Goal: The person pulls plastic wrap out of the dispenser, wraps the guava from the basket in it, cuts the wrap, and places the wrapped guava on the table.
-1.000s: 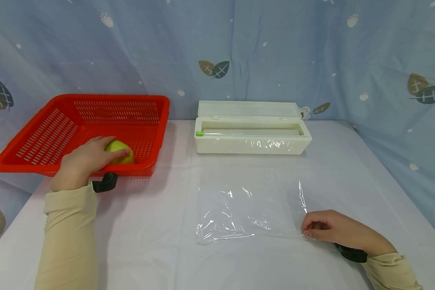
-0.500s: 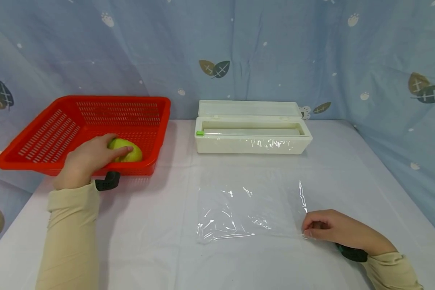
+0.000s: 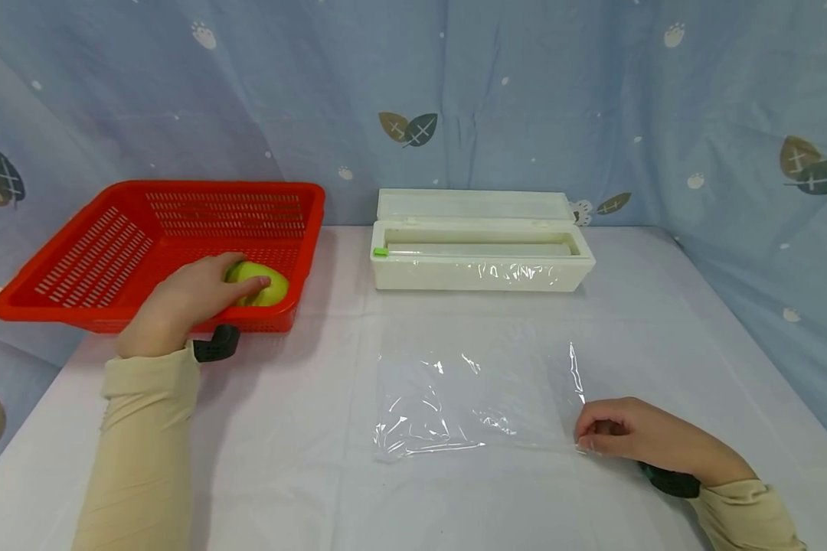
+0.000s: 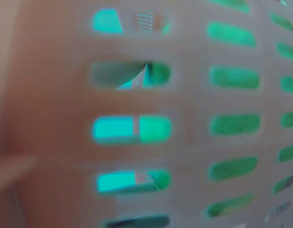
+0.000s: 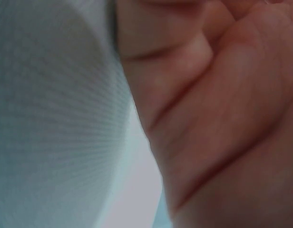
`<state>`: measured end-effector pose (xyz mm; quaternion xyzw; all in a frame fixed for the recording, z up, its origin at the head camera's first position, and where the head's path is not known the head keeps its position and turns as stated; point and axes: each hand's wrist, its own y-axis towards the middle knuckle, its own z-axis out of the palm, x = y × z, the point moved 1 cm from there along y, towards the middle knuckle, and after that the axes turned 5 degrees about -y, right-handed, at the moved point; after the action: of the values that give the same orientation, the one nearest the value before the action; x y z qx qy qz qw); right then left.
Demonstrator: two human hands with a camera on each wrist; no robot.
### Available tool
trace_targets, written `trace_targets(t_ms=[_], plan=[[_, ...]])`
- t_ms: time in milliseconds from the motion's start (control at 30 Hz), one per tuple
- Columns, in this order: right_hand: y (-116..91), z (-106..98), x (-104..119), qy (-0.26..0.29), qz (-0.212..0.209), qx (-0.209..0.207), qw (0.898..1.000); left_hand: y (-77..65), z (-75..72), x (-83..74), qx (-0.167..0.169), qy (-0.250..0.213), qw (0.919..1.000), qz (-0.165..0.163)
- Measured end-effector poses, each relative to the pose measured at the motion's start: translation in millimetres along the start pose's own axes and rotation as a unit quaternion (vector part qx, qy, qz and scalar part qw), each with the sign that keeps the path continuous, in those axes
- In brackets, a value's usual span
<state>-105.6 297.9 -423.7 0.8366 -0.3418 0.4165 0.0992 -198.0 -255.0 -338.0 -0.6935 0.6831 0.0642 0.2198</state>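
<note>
My left hand (image 3: 191,297) reaches over the near rim of a red plastic basket (image 3: 14,300) and grips a green apple (image 3: 265,287), thumb on the near side and fingers behind. The apple is just inside the basket's near right corner. In the left wrist view the slotted basket wall (image 4: 189,104) fills the picture, with green showing through its slots. On the right, my right hand (image 3: 637,436) pinches the near right corner of a clear sheet of cling film (image 3: 469,398) lying on the table. The right wrist view shows my palm (image 5: 222,114) close up; the fingertips are hidden.
A white cling film dispenser (image 3: 482,277) stands at the back middle with its lid (image 3: 475,205) raised, a roll inside and a green slider (image 3: 380,252) at its left end. A white cloth covers the table (image 3: 276,459). A blue patterned curtain (image 3: 510,92) hangs behind.
My left hand has moved right with the apple, toward the basket's right side, and more of the apple shows. My right hand and the film have stayed put.
</note>
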Motion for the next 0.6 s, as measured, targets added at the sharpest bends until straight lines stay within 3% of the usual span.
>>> trace_targets(t_ms=[167, 333, 467, 600], plan=[[0, 0, 0, 0.002, -0.001, 0.0, 1.0, -3.8, 0.0, -3.7, -0.014, 0.019, 0.9997, -0.01], [0, 0, -1, -0.001, -0.004, -0.002, 1.0, -8.6, -0.2, -6.3, -0.033, 0.042, 0.9975, -0.047], [0, 0, -1, -0.003, -0.005, -0.003, 1.0, -11.6, -0.8, -6.9, -0.025, 0.044, 0.9962, -0.071], [0, 0, -1, 0.001, -0.007, -0.002, 1.0, -12.9, -0.8, -7.0, -0.026, 0.042, 0.9964, -0.069]])
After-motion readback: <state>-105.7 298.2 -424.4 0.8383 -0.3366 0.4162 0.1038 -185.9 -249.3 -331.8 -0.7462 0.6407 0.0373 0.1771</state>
